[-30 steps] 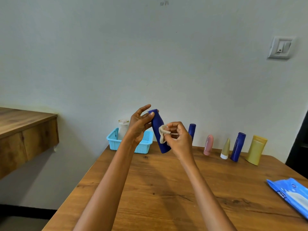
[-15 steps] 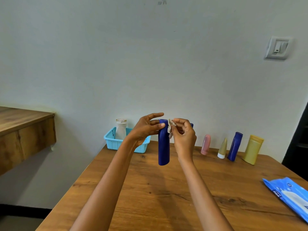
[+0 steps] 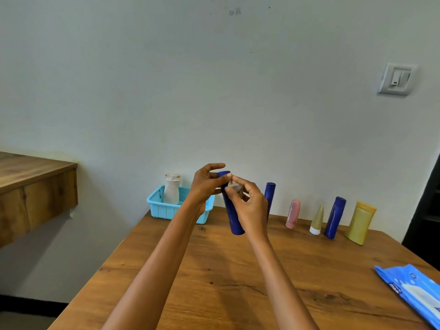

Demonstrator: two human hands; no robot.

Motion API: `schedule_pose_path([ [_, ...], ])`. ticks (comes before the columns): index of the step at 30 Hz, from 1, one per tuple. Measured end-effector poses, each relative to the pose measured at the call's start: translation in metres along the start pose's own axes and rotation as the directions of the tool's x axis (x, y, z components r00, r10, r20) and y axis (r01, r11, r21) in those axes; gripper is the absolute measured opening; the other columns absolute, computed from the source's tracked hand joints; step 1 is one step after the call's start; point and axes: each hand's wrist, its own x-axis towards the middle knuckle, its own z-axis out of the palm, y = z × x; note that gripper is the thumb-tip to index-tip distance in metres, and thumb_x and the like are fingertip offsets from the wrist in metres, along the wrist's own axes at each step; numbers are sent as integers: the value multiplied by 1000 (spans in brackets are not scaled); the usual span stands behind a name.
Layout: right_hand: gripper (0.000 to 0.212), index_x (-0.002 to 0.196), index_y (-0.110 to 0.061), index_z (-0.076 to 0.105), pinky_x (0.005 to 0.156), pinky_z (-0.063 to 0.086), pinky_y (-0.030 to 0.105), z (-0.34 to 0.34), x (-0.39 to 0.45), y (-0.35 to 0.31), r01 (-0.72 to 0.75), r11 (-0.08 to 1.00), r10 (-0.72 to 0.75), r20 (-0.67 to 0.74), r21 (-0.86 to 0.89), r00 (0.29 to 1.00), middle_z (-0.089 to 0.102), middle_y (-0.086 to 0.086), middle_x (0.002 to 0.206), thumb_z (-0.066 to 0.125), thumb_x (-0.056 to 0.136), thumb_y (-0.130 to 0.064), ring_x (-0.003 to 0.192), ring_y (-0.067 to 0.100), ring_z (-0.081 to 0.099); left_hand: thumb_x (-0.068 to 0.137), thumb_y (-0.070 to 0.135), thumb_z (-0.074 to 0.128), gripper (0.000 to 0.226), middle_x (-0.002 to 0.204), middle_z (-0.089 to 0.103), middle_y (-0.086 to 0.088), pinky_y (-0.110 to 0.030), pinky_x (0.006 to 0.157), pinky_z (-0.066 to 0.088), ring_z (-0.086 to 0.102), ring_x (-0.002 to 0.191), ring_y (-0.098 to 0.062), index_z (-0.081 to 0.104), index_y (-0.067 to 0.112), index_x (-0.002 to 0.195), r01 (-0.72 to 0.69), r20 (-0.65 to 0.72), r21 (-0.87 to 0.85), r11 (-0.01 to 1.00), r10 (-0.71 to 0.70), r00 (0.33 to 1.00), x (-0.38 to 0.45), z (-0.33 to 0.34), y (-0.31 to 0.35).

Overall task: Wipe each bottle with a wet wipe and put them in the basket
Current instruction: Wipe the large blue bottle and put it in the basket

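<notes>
Nearest, at the right edge of the table [image 3: 214, 294], lies the blue wipes pack [image 3: 414, 294], well apart from the work. Further in, both forearms reach out over the wood and meet in the air above the middle of it. The left hand [image 3: 204, 189] has its thumb and fingers curled round the upper part of a dark blue bottle [image 3: 234, 217], which hangs a little tilted and clear of the table. The right hand [image 3: 250, 206] pinches a small crumpled wipe [image 3: 234, 186] between thumb and fingertips and presses it against the bottle just below its top.

Beyond them, along the far edge by the wall, stand five bottles in a row: a second blue one [image 3: 270, 194] partly behind the right hand, a pink one [image 3: 292, 213], a small olive tube [image 3: 317, 220], another blue one [image 3: 335, 217] and a yellow one [image 3: 360, 222]. At the far left sits the light blue basket [image 3: 164, 208] with a white bottle [image 3: 172, 188] already standing in it.

The grip looks high and light, I'd say, so a hard rub from the wet wipe could twist the bottle loose and drop it. A wide swing toward the basket might also clip the white bottle
</notes>
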Motion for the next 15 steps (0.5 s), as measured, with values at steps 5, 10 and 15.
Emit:
schedule_pose_path([
  [5,28,110,-18,58,66,45,5,-7,5,2,-55,998,54,26,10,998,60,-16,98,68,84,-15,84,-5,58,82,15,72,38,90,68,-7,-22,68,54,65,76,-14,58,11,117,21,-17,9,1000,-20,1000,-1,13,-4],
  [10,28,105,-22,55,68,48,12,-17,9,5,-220,966,216,43,136,976,58,-20,100,67,83,-12,92,2,58,86,27,66,37,98,68,-5,-17,68,49,63,87,-11,57,14,119,87,76,72,994,-93,993,-1,14,-1],
  [15,29,111,-21,56,71,54,25,-24,10,4,-445,778,436,128,443,891,63,-2,109,64,86,-9,93,12,62,94,20,54,23,103,67,-7,-30,84,52,62,96,-19,61,10,113,197,235,8,980,-194,953,1,1,0],
])
